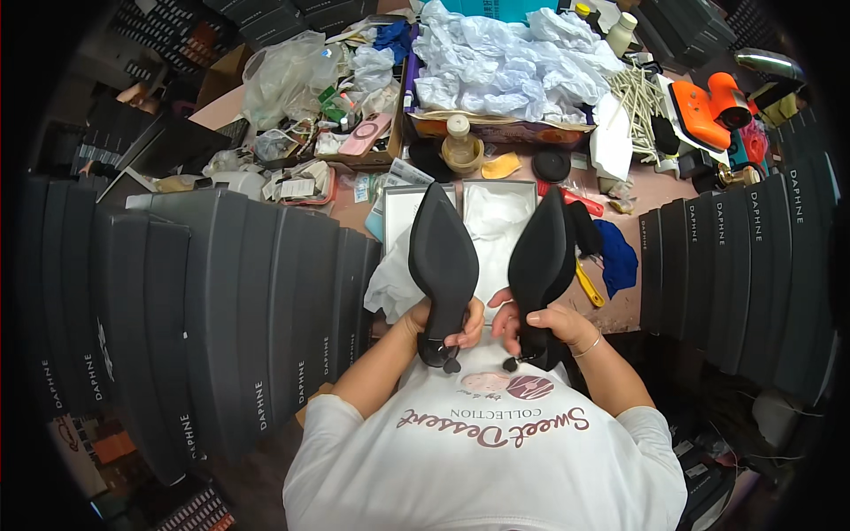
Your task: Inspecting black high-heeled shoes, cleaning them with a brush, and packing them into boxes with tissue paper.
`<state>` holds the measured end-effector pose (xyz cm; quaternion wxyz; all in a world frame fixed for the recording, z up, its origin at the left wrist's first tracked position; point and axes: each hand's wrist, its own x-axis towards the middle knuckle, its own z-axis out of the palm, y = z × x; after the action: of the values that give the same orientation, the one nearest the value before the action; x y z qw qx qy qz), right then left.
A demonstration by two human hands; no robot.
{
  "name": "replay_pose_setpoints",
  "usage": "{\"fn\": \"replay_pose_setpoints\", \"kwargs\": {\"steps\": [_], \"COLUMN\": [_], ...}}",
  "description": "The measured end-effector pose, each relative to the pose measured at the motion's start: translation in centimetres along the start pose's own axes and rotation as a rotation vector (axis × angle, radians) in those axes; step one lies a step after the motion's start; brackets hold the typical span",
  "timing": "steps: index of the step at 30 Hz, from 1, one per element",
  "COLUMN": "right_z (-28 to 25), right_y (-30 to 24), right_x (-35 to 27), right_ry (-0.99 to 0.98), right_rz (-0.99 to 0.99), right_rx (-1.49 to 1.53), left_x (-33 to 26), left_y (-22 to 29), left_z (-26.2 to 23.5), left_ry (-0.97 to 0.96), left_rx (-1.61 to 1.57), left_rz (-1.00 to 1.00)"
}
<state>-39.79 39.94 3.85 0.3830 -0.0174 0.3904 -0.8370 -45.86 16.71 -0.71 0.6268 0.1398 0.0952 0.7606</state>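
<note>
I hold a pair of black pointed high-heeled shoes side by side, soles facing up and toes pointing away from me. My left hand [469, 326] is closed around the heel end of the left shoe [443, 252]. Around the back of the right shoe [542, 248] my right hand [567, 326] is closed, its thumb over the sole side. The thin heels point toward my white shirt. Beneath the shoes lies an open grey shoebox [522, 188] with white tissue paper [491, 217] in and around it. The uppers are mostly hidden.
Stacks of dark grey shoeboxes [221, 310] wall in the left side, with more boxes [735, 265] at right. Behind are a carton of crumpled white paper [513, 62], a pink phone [365, 133], a bottle [460, 146], an orange tool [704, 111] and a yellow-handled tool [589, 283].
</note>
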Motion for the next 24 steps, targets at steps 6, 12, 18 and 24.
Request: {"fn": "replay_pose_setpoints", "kwargs": {"steps": [6,12,18,24], "right_z": [-1.7,-1.7,-5.3,-2.3], "right_y": [-1.5,-1.9,1.6,1.2], "right_x": [1.5,2.7,4.7,6.0], "right_ry": [-0.060,0.050,0.685,0.636], "right_rz": [0.142,0.172,-0.360,-0.243], "right_rx": [-0.173,-0.119,-0.716,-0.511], "left_x": [0.2,0.1,0.8,0.9], "left_y": [-0.5,0.4,2.3,0.5], "left_z": [-1.6,-2.0,-0.9,0.6], "left_ry": [-0.062,0.071,1.201,1.086], "left_rx": [-0.064,0.089,0.702,0.764], "left_rz": [-0.009,0.002,0.183,0.349]}}
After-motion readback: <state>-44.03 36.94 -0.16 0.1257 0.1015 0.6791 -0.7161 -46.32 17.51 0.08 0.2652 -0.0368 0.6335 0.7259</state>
